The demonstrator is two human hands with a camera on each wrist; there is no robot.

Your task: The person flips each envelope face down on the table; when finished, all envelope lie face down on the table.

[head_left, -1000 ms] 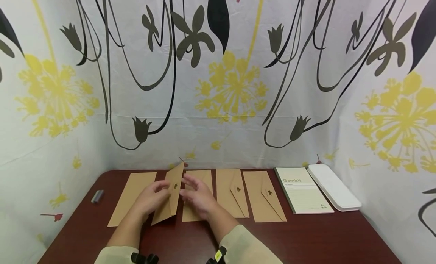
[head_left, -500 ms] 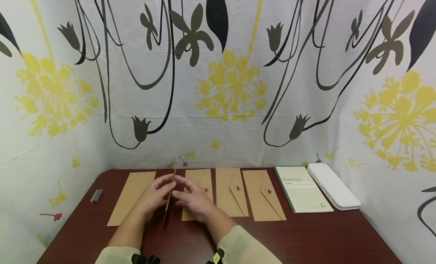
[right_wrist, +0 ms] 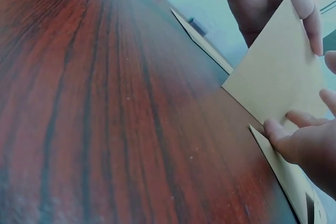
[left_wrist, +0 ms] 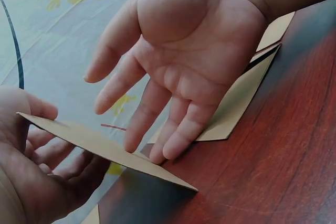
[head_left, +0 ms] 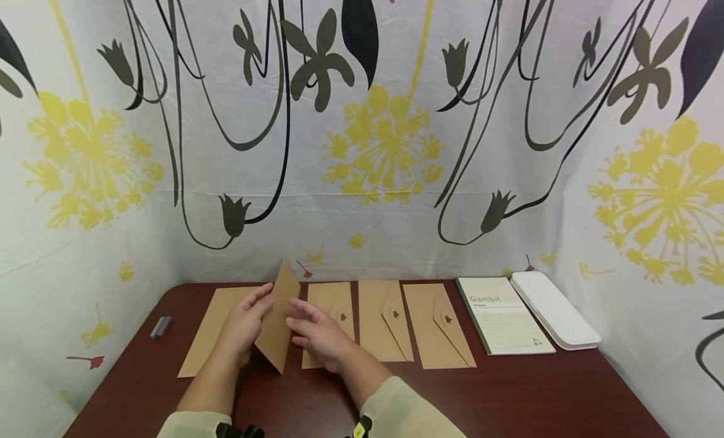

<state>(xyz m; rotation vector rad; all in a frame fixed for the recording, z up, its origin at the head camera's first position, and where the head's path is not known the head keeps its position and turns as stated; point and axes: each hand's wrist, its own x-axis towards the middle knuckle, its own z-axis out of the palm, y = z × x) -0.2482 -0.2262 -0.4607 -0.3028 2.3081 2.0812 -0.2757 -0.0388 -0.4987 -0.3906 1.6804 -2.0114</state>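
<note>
Left grip (head_left: 242,325): thumb and fingers are closing on one side of the held envelope, pinching it; probably carrying most of its weight.
Right grip (head_left: 325,337): fingers are spreading loosely, holding nothing, thumb apart from them; hovering right by the opposite face. Contact: can't tell. Likely acting as a steadying guide.
Held envelope (head_left: 277,325): kraft card is standing on edge, tilted, between the two grips, plain face showing. Being gripped at the side probably leaves both faces reachable. Whether its low corner is touching the worktop (head_left: 509,400): can't tell.
Leftmost envelope (head_left: 205,337): lying flat, plain side showing, partly hiding behind the left forearm and fingers.
Right-hand row: near envelope (head_left: 334,292) is lying flat, partly covered by the right fingers; next envelope (head_left: 380,318) and outer envelope (head_left: 438,331) are lying beyond it, flap sides up. Narrow gaps are presumably keeping them separate and easy to lift.
Far right: notepad (head_left: 503,322) marked "Gambit" is lying beside a white case (head_left: 554,309); both are sitting clear of the handling area.
Far left: small grey block (head_left: 161,327) is resting near the edge, probably out of the way.
</note>
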